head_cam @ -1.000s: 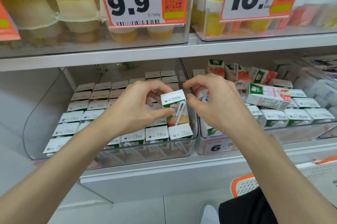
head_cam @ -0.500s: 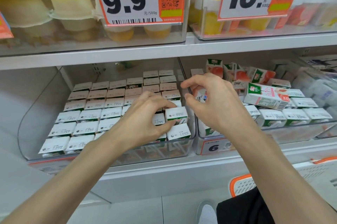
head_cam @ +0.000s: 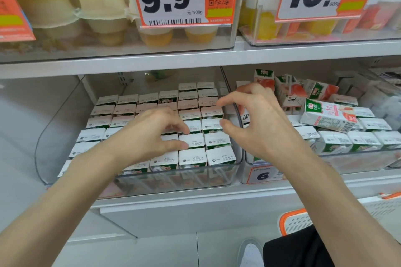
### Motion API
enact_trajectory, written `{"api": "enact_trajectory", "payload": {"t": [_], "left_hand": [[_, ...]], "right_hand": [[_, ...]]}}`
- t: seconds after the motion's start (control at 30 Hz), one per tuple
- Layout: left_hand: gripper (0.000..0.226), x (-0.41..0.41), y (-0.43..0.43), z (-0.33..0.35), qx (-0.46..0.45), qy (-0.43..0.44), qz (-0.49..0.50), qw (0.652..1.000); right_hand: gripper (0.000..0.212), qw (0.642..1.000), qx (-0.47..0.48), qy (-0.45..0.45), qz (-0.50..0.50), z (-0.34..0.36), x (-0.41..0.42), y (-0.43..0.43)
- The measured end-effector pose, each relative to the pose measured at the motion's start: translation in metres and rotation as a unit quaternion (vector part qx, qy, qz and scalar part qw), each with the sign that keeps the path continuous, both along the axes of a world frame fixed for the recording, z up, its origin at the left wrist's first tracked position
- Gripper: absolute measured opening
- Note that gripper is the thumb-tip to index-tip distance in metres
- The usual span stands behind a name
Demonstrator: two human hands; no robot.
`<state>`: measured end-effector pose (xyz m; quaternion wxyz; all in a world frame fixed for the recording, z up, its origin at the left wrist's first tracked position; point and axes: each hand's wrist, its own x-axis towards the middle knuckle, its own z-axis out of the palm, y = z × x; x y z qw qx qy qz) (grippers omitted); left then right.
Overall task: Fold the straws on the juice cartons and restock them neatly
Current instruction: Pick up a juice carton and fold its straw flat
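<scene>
While our left hand (head_cam: 149, 134) pinches a juice carton (head_cam: 194, 141), right hand (head_cam: 258, 127) hovers empty, loosely curled, above clear divider (head_cam: 226, 81), jumbled cartons (head_cam: 327, 116) beyond.

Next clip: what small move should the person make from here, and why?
Probably reach the right hand toward the tipped carton lying loose on its side atop the right bin. That hand hovers empty, fingers loosely curled, while the left hand touches a seated carton level with its neighbours in the left bin, so that one looks placed.
</scene>
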<state>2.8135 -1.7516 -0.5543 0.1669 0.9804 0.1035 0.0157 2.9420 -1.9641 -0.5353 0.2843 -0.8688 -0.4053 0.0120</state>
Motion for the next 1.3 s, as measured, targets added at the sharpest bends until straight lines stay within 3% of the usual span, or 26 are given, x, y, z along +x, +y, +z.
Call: {"api": "enact_trajectory", "payload": {"t": [0.27, 0.43, 0.57, 0.67, 0.77, 0.9, 0.97, 1.13, 1.3], "left_hand": [[0.036, 0.016, 0.009, 0.009, -0.017, 0.059, -0.038, 0.997], [0.025, 0.016, 0.01, 0.009, -0.1, 0.018, -0.034, 0.994], [0.024, 0.005, 0.016, 0.019, -0.189, -0.08, -0.028, 0.978], [0.028, -0.009, 0.013, 0.027, -0.222, -0.121, -0.036, 0.967], [0.029, -0.026, 0.013, 0.025, -0.244, -0.155, -0.022, 0.957], [0.054, -0.06, 0.018, 0.013, -0.29, -0.136, 0.005, 0.947], [0.046, -0.076, 0.02, 0.006, -0.332, -0.122, 0.007, 0.935], [0.038, -0.102, 0.018, -0.005, -0.493, -0.112, 0.041, 0.862], [0.038, -0.11, 0.017, -0.013, -0.526, -0.122, 0.112, 0.834]], "right_hand": [[0.037, 1.0, -0.004, -0.023, 0.007, 0.0, -0.005, 0.005], [0.041, 0.996, -0.033, -0.066, 0.044, -0.001, -0.009, 0.008], [0.058, 0.99, -0.047, -0.075, 0.109, 0.0, -0.015, 0.011], [0.042, 0.987, 0.027, -0.064, 0.142, -0.001, -0.015, 0.014], [0.032, 0.986, 0.091, -0.012, 0.136, -0.002, -0.018, 0.021], [0.031, 0.974, 0.173, 0.073, 0.129, -0.001, -0.027, 0.034], [0.029, 0.963, 0.203, 0.128, 0.127, -0.001, -0.034, 0.043], [0.025, 0.926, 0.259, 0.255, 0.101, -0.006, -0.057, 0.069], [0.044, 0.888, 0.289, 0.351, 0.059, -0.019, -0.073, 0.076]]}}
